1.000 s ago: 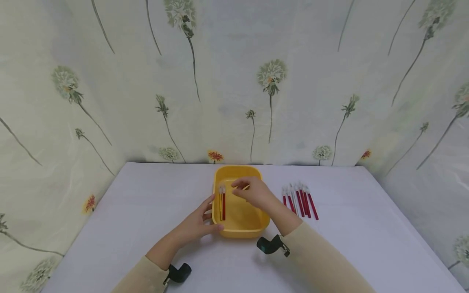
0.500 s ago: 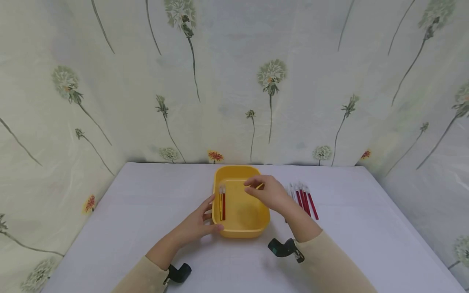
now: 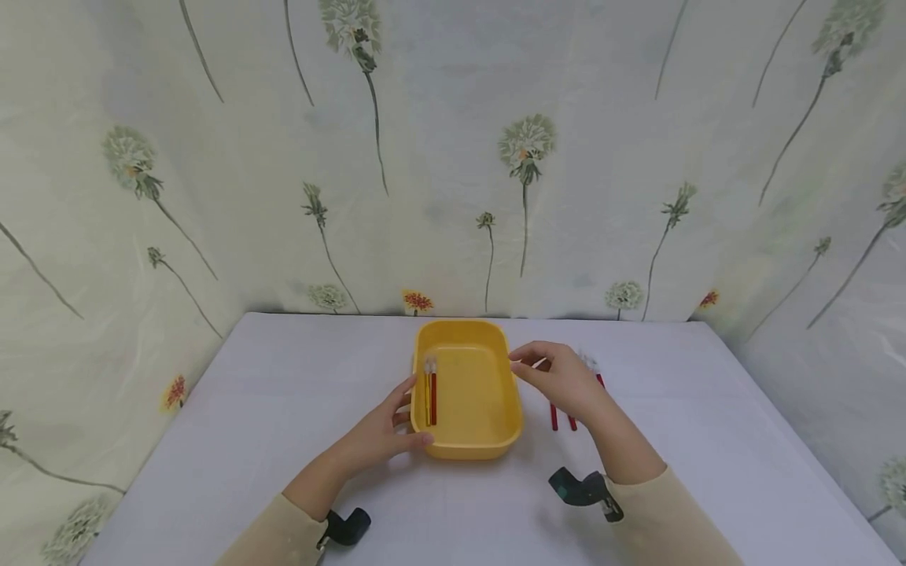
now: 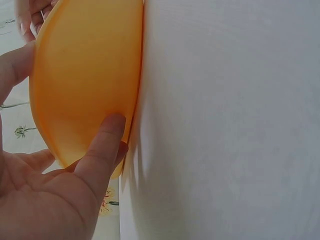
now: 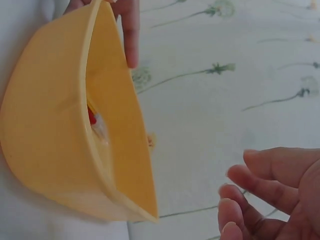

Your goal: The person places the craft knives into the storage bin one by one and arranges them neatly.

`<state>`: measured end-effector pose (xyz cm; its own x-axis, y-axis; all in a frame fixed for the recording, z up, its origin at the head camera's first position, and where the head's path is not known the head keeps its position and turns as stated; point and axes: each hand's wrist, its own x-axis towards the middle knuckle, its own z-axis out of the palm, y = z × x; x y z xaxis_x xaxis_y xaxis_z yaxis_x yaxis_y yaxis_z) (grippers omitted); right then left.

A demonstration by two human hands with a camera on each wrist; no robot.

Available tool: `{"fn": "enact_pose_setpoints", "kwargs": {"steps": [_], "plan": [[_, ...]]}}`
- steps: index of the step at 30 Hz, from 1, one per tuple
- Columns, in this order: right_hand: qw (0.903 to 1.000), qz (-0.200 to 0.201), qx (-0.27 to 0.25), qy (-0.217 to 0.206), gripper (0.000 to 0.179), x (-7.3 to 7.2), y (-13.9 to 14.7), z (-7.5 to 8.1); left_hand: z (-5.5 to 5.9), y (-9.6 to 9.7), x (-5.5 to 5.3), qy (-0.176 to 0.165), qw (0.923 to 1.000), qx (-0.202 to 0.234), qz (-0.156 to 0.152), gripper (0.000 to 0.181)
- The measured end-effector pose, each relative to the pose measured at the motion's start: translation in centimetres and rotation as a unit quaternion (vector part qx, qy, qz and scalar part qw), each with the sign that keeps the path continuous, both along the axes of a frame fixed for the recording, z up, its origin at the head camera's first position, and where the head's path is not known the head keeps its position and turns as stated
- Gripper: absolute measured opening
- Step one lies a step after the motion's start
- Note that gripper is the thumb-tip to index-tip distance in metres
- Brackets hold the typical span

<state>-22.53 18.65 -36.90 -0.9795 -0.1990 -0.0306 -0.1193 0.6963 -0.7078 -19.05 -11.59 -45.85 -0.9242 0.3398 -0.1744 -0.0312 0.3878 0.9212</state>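
Observation:
A yellow plastic tray point(image 3: 473, 401) lies on the white table, and my left hand point(image 3: 385, 428) grips its left side with the thumb at the near left corner. In the left wrist view the fingers point(image 4: 102, 150) spread along the tray's outer wall. Inside, against the left wall, lie a yellow paintbrush point(image 3: 428, 402) and a red paintbrush point(image 3: 434, 397) side by side, pale tips away from me. My right hand point(image 3: 559, 381) hovers just right of the tray, fingers loosely bent and holding nothing. Beneath and behind it are red paintbrushes point(image 3: 554, 417), mostly hidden by the hand.
The white table point(image 3: 311, 362) stretches out on both sides of the tray. Behind it hangs a pale cloth point(image 3: 439, 251) printed with dandelions. Dark wrist cameras are strapped at the left cuff point(image 3: 347, 527) and the right cuff point(image 3: 580, 489).
My right hand has moved right, from above the tray to over the red paintbrushes, now covering most of them. The left hand, the tray and the two brushes inside have stayed put.

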Motion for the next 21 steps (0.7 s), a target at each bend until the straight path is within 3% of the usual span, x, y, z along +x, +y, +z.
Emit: {"fn": "enact_pose_setpoints", "kwargs": {"steps": [12,21], "plan": [[0.9992,-0.032,-0.01,-0.021,0.035,0.6,3.2,0.3,0.0,-0.1,-0.1,-0.004,1.0,-0.003,0.005,0.105],[0.9988,-0.047,0.005,-0.009,0.039,0.2,6.4,-1.3,-0.1,0.0,-0.1,-0.005,1.0,-0.001,0.006,0.105]]}}
